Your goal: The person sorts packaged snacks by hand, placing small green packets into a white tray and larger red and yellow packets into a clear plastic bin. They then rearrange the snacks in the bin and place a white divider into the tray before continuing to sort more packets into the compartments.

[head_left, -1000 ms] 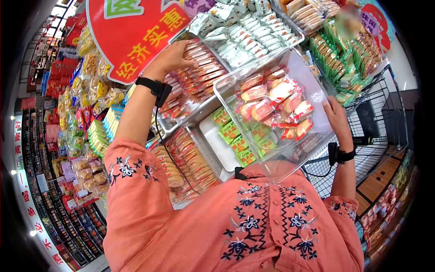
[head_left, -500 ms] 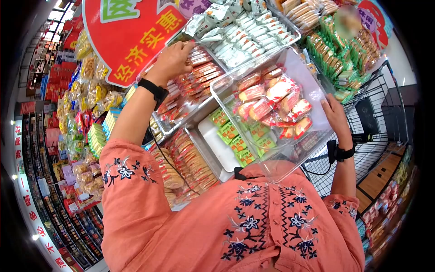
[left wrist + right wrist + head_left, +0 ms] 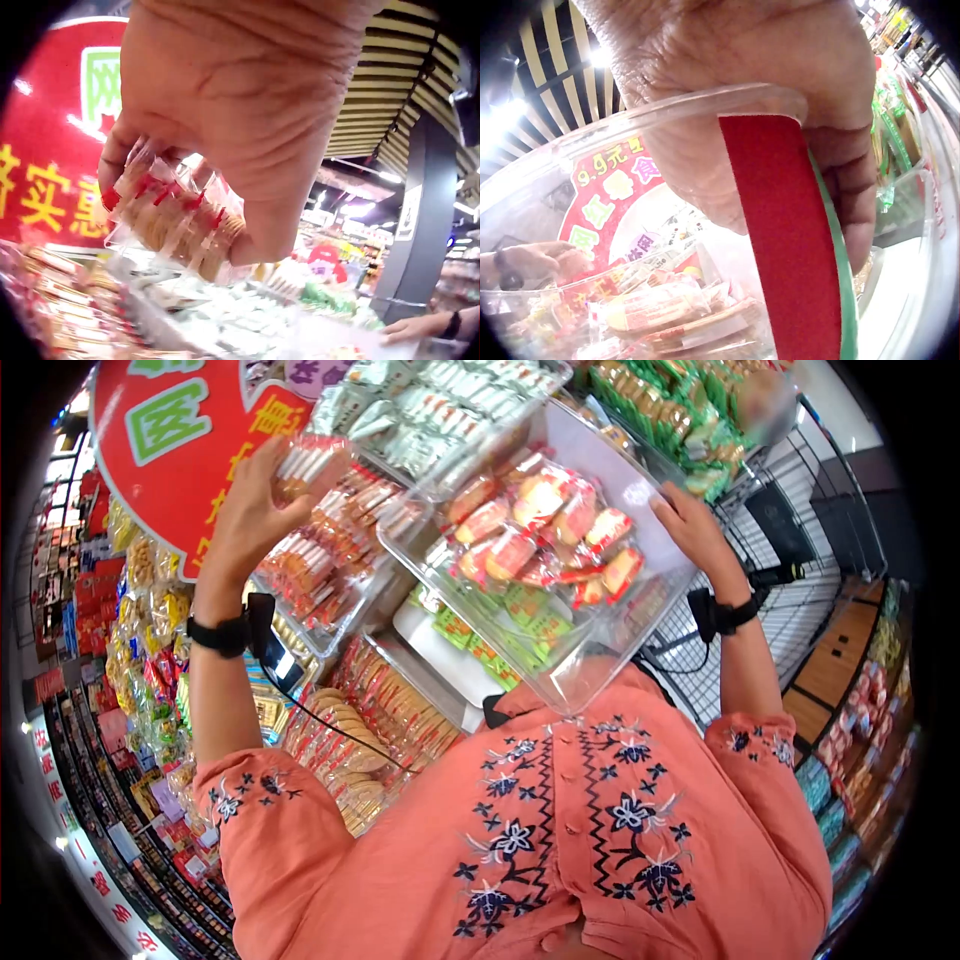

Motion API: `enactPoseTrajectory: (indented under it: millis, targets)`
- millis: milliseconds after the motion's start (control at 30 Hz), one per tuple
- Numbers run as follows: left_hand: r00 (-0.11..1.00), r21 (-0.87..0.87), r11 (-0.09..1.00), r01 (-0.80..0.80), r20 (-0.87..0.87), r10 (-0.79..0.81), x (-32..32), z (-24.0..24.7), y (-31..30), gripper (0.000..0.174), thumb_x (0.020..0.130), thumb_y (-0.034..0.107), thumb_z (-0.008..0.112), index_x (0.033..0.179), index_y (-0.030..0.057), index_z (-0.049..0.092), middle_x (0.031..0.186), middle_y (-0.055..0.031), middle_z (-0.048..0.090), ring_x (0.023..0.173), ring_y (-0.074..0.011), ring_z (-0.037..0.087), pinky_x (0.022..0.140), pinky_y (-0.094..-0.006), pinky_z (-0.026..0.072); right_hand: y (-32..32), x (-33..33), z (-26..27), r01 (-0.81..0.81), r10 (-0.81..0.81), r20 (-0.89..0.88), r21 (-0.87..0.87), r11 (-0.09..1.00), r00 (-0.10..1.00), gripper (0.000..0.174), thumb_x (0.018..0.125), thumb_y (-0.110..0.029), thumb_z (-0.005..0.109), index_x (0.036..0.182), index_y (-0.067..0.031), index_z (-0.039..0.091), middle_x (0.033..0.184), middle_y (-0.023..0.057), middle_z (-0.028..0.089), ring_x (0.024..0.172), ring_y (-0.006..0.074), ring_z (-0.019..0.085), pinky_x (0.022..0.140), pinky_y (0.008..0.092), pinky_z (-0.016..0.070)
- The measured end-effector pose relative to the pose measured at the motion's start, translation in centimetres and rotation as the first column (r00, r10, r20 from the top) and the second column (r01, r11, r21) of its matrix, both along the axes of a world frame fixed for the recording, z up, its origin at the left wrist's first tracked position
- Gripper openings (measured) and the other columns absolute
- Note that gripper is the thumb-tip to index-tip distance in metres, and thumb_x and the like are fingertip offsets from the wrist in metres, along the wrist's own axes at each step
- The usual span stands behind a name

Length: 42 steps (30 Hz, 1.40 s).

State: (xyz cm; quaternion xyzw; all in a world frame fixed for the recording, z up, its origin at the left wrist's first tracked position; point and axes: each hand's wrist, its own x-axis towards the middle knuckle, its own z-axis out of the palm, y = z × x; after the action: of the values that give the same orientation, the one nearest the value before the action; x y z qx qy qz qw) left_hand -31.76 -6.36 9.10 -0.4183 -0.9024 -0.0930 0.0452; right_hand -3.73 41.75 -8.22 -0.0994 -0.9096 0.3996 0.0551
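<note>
My left hand (image 3: 245,525) grips a small bunch of clear-wrapped biscuit packets (image 3: 315,465), raised over a tray of similar packets (image 3: 300,565). In the left wrist view, fingers and thumb close round the biscuit stack (image 3: 176,217), which shows red marks on its wrappers. With its fingers outside and thumb inside, my right hand (image 3: 700,540) holds the wall of a clear plastic box (image 3: 585,675). Red-and-clear wrapped snacks (image 3: 540,525) lie in this box. A red strip (image 3: 787,225) runs down the box wall beside the right hand.
Green packets (image 3: 465,635) lie in a white-lined bin under the clear box. White packets (image 3: 430,420) fill a tray behind it, and round biscuits (image 3: 345,725) stand in rows at the near left. A red sign (image 3: 165,460) rises beyond my left hand. A shopping cart (image 3: 800,540) stands at right.
My left hand has lifted biscuit packets out of the tray, moving up and to the left. The head view has shifted; my right hand still holds the box wall.
</note>
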Motion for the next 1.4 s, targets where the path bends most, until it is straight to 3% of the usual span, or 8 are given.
enactPoseTrajectory:
  millis: [167, 333, 667, 767, 833, 933, 1133, 1400]
  targets:
    - [0.776, 0.128, 0.992, 0.007, 0.625, -0.086, 9.6, 2.1, 8.2, 0.077, 0.085, 0.017, 0.074, 0.151, 0.0003, 0.039, 0.138, -0.0199, 0.055, 0.114, -0.0251, 0.062, 0.091, -0.0354, 0.0547, -0.8, 0.0, 1.3, 0.016, -0.016, 0.005, -0.023, 1.000, 1.000, 0.027, 0.101, -0.024, 0.058, 0.102, 0.0024, 0.056, 0.077, 0.0245, 0.059, 0.066, 0.0334, 0.057, 0.063, 0.0419, 0.0456]
    - [0.798, 0.018, 0.934, 0.357, 0.513, -0.315, 15.6, -1.6, 14.2, 0.058, 0.083, 0.025, 0.075, 0.128, -0.0021, 0.050, 0.106, -0.0219, 0.055, 0.092, -0.0345, 0.062, 0.079, -0.0423, 0.0521, 0.0, 0.1, -0.2, 0.010, -0.009, -0.025, 0.027, 1.000, 1.000, 0.027, 0.101, -0.025, 0.058, 0.103, 0.0020, 0.057, 0.079, 0.0248, 0.060, 0.069, 0.0363, 0.059, 0.066, 0.0429, 0.0466]
    - [0.748, 0.062, 0.955, 0.291, 0.607, -0.267, 15.4, -2.2, 14.0, 0.067, 0.091, 0.033, 0.073, 0.139, -0.0047, 0.046, 0.121, -0.0291, 0.060, 0.114, -0.0419, 0.061, 0.098, -0.0467, 0.0492, -0.3, -0.1, 0.7, 0.001, -0.001, 0.020, -0.031, 1.000, 1.000, 0.027, 0.101, -0.024, 0.057, 0.105, 0.0022, 0.058, 0.079, 0.0229, 0.061, 0.068, 0.0336, 0.059, 0.065, 0.0411, 0.0461]
    - [0.893, 0.161, 0.986, 0.044, 0.437, -0.111, 11.7, 0.4, 10.8, 0.058, 0.094, 0.030, 0.073, 0.139, -0.0008, 0.053, 0.131, -0.0205, 0.061, 0.121, -0.0311, 0.062, 0.103, -0.0408, 0.0494, -0.4, 0.0, 0.5, 0.010, -0.009, 0.018, -0.057, 0.998, 1.000, 0.024, 0.101, -0.022, 0.057, 0.108, 0.0017, 0.058, 0.079, 0.0225, 0.062, 0.067, 0.0320, 0.058, 0.064, 0.0403, 0.0460]
    - [0.978, 0.313, 0.949, 0.023, 0.190, -0.086, 5.6, -1.8, 7.1, 0.052, 0.090, 0.025, 0.074, 0.133, -0.0013, 0.058, 0.125, -0.0219, 0.064, 0.114, -0.0375, 0.063, 0.098, -0.0427, 0.0516, 0.0, 0.0, 0.0, 0.007, -0.006, 0.033, -0.029, 1.000, 0.999, 0.024, 0.101, -0.021, 0.057, 0.109, 0.0015, 0.058, 0.079, 0.0224, 0.062, 0.067, 0.0313, 0.058, 0.064, 0.0399, 0.0462]
    - [0.993, 0.104, 0.991, -0.083, 0.087, 0.074, 1.6, -4.7, 2.0, 0.076, 0.083, 0.033, 0.081, 0.142, -0.0029, 0.049, 0.135, -0.0263, 0.058, 0.127, -0.0402, 0.056, 0.106, -0.0446, 0.0457, -0.3, -0.2, 0.6, 0.002, -0.001, 0.028, -0.031, 1.000, 1.000, 0.024, 0.101, -0.021, 0.057, 0.109, 0.0013, 0.059, 0.078, 0.0211, 0.061, 0.066, 0.0289, 0.057, 0.064, 0.0392, 0.0461]
    - [0.942, -0.023, 0.999, 0.040, 0.333, -0.030, 2.6, -9.7, 0.8, 0.096, 0.075, 0.042, 0.086, 0.148, -0.0021, 0.042, 0.141, -0.0273, 0.053, 0.132, -0.0416, 0.051, 0.110, -0.0440, 0.0426, -0.5, 0.0, 0.7, 0.018, -0.017, 0.035, -0.026, 1.000, 0.999, 0.023, 0.101, -0.021, 0.057, 0.107, 0.0014, 0.057, 0.076, 0.0185, 0.059, 0.064, 0.0259, 0.054, 0.062, 0.0386, 0.0443]
    - [0.963, -0.198, 0.980, -0.010, 0.263, 0.063, 2.3, -8.4, 1.8, 0.083, 0.080, 0.041, 0.077, 0.145, 0.0000, 0.046, 0.127, -0.0258, 0.060, 0.118, -0.0412, 0.059, 0.103, -0.0470, 0.0464, -0.1, -0.1, 0.3, 0.010, -0.009, 0.059, -0.016, 1.000, 0.998, 0.024, 0.102, -0.023, 0.056, 0.103, 0.0016, 0.055, 0.076, 0.0195, 0.058, 0.064, 0.0279, 0.055, 0.061, 0.0397, 0.0437]
